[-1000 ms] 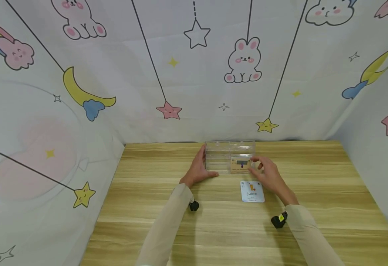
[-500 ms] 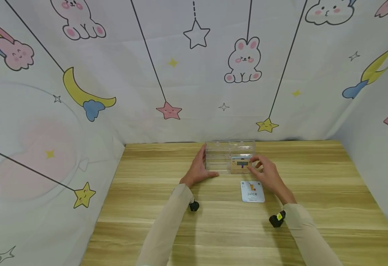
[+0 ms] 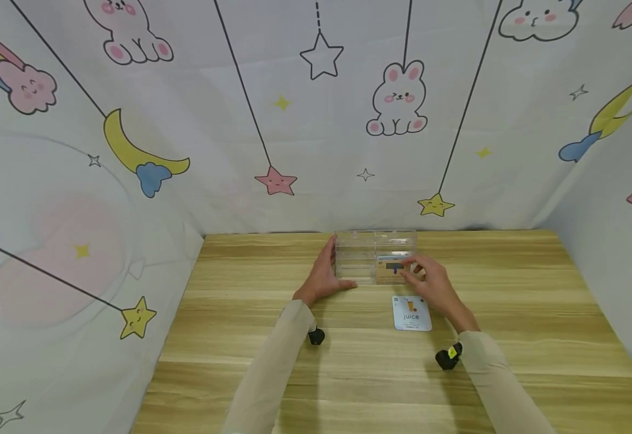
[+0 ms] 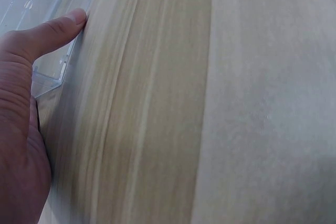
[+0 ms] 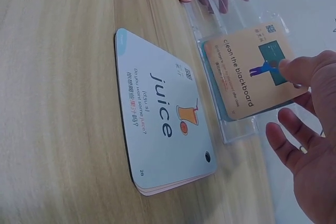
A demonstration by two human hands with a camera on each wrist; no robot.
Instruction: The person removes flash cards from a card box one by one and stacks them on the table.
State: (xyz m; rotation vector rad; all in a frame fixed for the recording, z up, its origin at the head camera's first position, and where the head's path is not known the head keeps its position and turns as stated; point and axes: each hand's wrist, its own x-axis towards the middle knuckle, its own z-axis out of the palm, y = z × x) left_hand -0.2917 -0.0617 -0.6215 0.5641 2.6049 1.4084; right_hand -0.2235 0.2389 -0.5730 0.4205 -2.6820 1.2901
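A clear plastic divided box (image 3: 355, 265) stands at the table's back edge. My left hand (image 3: 323, 277) holds its left end, fingers along the side wall and thumb (image 4: 73, 18) at the front edge. In the box's front right compartment, an orange flashcard (image 5: 231, 61) reading "clean the blackboard" leans upright, with a blue-edged card behind it. My right hand (image 3: 432, 283) pinches the orange flashcard at its right side, thumb on the printed face and the other fingers behind or beyond the edge. A short stack of flashcards (image 5: 157, 103), "juice" on top, lies before the box.
The wood-grain table (image 3: 359, 374) runs up to a white cartoon-print curtain (image 3: 321, 132) behind the box. More of that cloth hangs at left and right. A black wrist camera (image 3: 316, 336) sits on the left wrist, another (image 3: 448, 357) on the right.
My right hand has shifted slightly left, its thumb farther over the orange flashcard's face. A blue card edge now shows above that card. The left hand, box and juice stack stay put.
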